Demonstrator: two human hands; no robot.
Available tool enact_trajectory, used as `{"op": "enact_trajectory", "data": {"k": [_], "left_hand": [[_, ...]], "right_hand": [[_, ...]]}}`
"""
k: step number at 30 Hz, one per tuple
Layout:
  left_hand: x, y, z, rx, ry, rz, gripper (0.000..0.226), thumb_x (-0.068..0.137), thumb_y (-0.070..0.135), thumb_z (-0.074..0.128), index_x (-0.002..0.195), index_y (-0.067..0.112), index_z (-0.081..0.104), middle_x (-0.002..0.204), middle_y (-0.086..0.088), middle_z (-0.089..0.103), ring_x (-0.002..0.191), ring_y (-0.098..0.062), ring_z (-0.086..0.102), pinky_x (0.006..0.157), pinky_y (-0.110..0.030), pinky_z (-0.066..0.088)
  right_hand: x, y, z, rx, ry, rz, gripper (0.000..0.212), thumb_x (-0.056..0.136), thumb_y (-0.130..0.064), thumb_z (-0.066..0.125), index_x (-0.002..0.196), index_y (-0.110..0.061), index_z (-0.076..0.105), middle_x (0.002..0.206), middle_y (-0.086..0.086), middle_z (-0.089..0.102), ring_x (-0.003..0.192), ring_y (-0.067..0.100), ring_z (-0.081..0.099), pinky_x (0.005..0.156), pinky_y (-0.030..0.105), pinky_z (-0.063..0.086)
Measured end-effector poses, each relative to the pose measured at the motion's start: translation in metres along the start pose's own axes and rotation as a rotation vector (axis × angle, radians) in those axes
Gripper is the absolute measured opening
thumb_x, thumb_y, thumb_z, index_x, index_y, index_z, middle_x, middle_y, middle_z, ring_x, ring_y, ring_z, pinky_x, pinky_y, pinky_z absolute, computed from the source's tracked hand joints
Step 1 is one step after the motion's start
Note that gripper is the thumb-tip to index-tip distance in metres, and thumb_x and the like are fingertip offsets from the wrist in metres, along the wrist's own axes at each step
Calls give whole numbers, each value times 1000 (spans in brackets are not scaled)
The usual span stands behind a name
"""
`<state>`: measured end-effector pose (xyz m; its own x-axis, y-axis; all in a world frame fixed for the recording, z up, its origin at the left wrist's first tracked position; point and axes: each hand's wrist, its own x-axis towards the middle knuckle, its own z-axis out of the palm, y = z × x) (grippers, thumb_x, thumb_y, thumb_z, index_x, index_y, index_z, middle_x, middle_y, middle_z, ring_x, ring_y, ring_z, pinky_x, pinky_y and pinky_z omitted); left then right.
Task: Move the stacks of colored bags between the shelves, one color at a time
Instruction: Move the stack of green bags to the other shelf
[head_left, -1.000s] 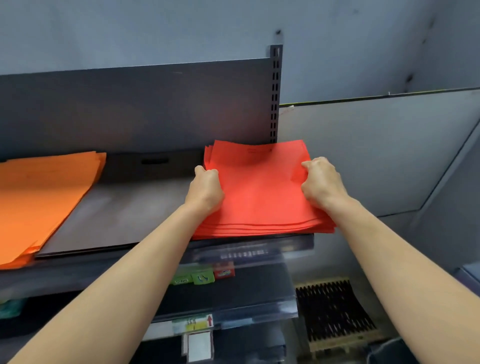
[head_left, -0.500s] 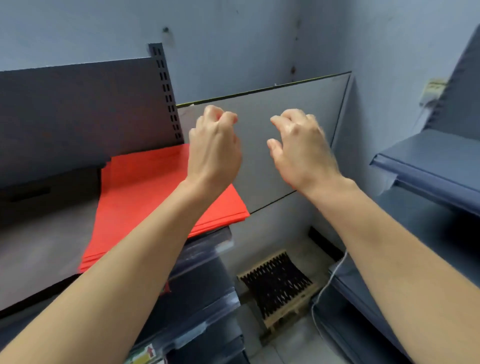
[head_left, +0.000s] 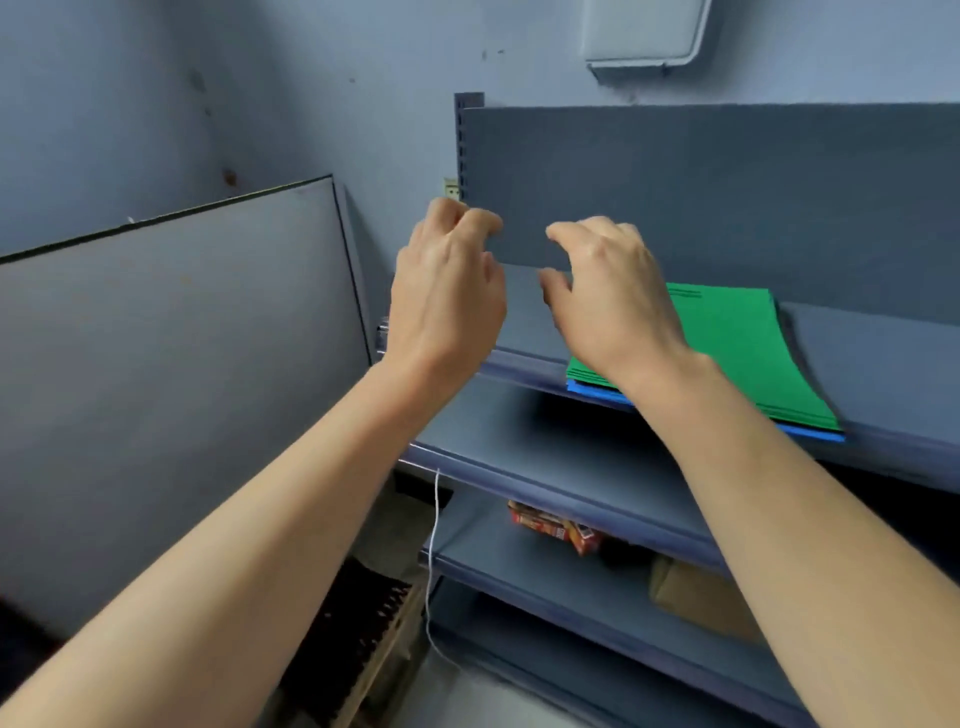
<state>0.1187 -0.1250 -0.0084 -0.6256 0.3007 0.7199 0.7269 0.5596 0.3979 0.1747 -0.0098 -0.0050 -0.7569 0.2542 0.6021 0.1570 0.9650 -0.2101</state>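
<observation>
The left hand (head_left: 447, 291) and right hand (head_left: 613, 301) hover empty, fingers loosely curled, before the top shelf (head_left: 872, 364). The green bag stack (head_left: 737, 353) lies flat on blue bags (head_left: 597, 391), its long axis running front to back and reaching the shelf's front edge.

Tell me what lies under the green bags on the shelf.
A blue stack, only its front edge showing beneath the green stack. Anything lower or further back is covered.
</observation>
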Motion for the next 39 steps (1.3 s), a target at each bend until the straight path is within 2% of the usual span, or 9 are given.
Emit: {"op": "enact_trajectory", "data": {"k": [8, 14, 17, 22, 27, 31, 33, 35, 39], "left_hand": [[16, 62, 138, 80, -460, -24, 29, 90, 12, 48, 117, 3, 53, 125, -13, 46, 106, -35, 51, 88, -39, 42], [24, 58, 192, 132, -585, -62, 19, 88, 9, 48, 106, 4, 54, 122, -16, 47, 96, -33, 50, 85, -40, 42], [29, 44, 208, 198, -654, -86, 28, 88, 12, 51, 113, 0, 53, 121, -18, 49, 105, -37, 50, 89, -41, 41], [38, 20, 224, 232, -796, -213, 23, 88, 23, 54, 80, 5, 43, 104, -17, 55, 90, -34, 47, 73, -34, 37], [51, 11, 224, 89, -820, -300, 27, 85, 23, 63, 76, 5, 44, 87, -12, 50, 79, -30, 46, 65, -31, 35], [55, 9, 226, 40, -780, -203, 24, 83, 10, 63, 105, 5, 55, 118, -18, 50, 100, -36, 53, 81, -33, 42], [56, 7, 228, 28, -742, -132, 17, 82, 4, 62, 83, 17, 51, 119, -16, 47, 93, -35, 52, 85, -33, 43], [56, 4, 230, 46, -709, -86, 43, 81, 1, 62, 63, 25, 30, 106, -11, 45, 81, -28, 43, 82, -33, 43], [60, -1, 231, 28, -693, -90, 49, 76, -6, 61, 63, 29, 30, 75, -1, 37, 80, -23, 33, 69, -27, 32]], "right_hand": [[-16, 151, -6, -109, -159, 333, 35, 96, -21, 48, 128, -8, 50, 128, 15, 52, 118, 33, 44, 94, 38, 38], [-22, 204, 5, -127, -233, 483, 38, 95, -22, 51, 129, -6, 49, 130, 16, 52, 120, 34, 46, 96, 40, 40], [-20, 215, 16, -118, -288, 537, 38, 94, -24, 52, 126, -6, 50, 130, 15, 52, 118, 34, 48, 94, 39, 41], [-20, 227, 33, -117, -496, 649, 50, 93, -35, 54, 133, -6, 44, 139, 14, 44, 127, 33, 41, 101, 43, 37], [-8, 228, 40, -110, -568, 716, 60, 89, -40, 59, 136, -7, 41, 147, 16, 31, 133, 36, 33, 106, 46, 34], [-3, 224, 43, -120, -598, 723, 57, 89, -39, 59, 132, -5, 44, 147, 16, 34, 132, 36, 33, 106, 44, 32], [-2, 222, 43, -114, -598, 725, 53, 90, -36, 59, 130, -4, 46, 146, 16, 36, 132, 35, 34, 107, 43, 29], [-2, 220, 43, -114, -592, 728, 51, 91, -34, 59, 130, -3, 47, 146, 15, 36, 133, 34, 33, 109, 44, 27], [-1, 217, 43, -126, -596, 725, 50, 91, -31, 58, 130, -2, 46, 146, 14, 36, 135, 31, 32, 112, 45, 24]]}}
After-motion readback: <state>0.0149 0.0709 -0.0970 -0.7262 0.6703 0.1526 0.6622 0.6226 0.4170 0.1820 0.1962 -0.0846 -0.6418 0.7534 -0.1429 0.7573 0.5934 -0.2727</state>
